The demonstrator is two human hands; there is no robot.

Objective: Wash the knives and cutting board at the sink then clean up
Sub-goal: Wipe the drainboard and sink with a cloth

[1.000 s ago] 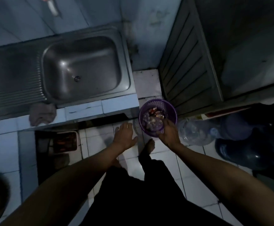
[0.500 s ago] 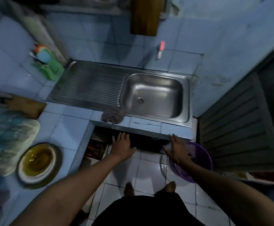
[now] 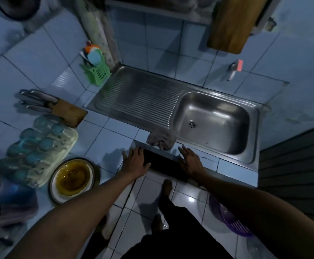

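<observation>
Knives [image 3: 38,101] slotted in block [image 3: 66,111], well left of and beyond left hand [image 3: 134,161]. Cutting board [image 3: 231,23] hung on wall, far beyond right hand [image 3: 190,160]. Sink [image 3: 214,122] bare and dry-looking, just beyond right hand; cloth [image 3: 161,140] draped between the 2 hands. Both hands flat, fingers spread, holding nothing, at counter edge. Washing judged done; at most tidying left. Only 1 view.

Bare forearms [image 3: 88,200]; dark trousers [image 3: 173,238] (feet unshod)
</observation>
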